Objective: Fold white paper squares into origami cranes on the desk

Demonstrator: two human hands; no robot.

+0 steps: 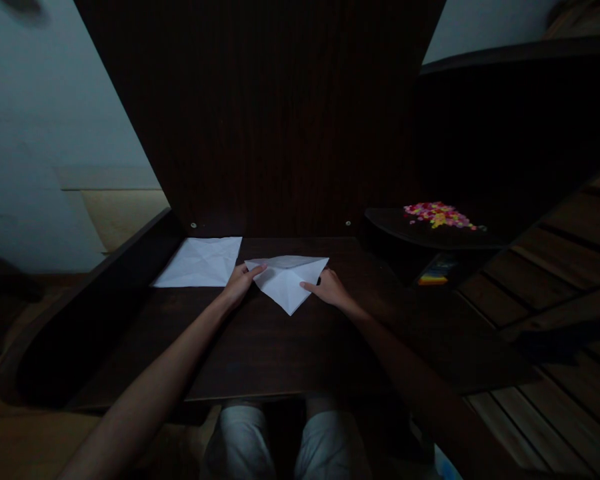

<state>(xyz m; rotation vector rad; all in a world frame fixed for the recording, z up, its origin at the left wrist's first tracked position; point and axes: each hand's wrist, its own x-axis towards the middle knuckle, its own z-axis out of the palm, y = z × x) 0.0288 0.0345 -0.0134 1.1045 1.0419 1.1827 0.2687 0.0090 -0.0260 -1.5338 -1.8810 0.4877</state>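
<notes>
Between my hands is a folded sheet of white paper (289, 280), shaped like a triangle with one point toward me and its long edge away. My left hand (241, 280) grips its left corner, thumb on top and fingers underneath. On the right edge, my right hand (330, 288) pinches the paper with its thumb on the upper face; its other fingers are partly hidden behind the sheet. A second white sheet (200, 261), creased and spread flat, lies to the left of my left hand, near the back of the dark desk (260, 360).
A small curved shelf (390, 223) at the right holds a pile of colourful little pieces (440, 215). Below it a yellow and blue item (434, 270) shows dimly. A raised side panel (95, 300) bounds the desk at left; a tall dark back panel (270, 120) stands behind.
</notes>
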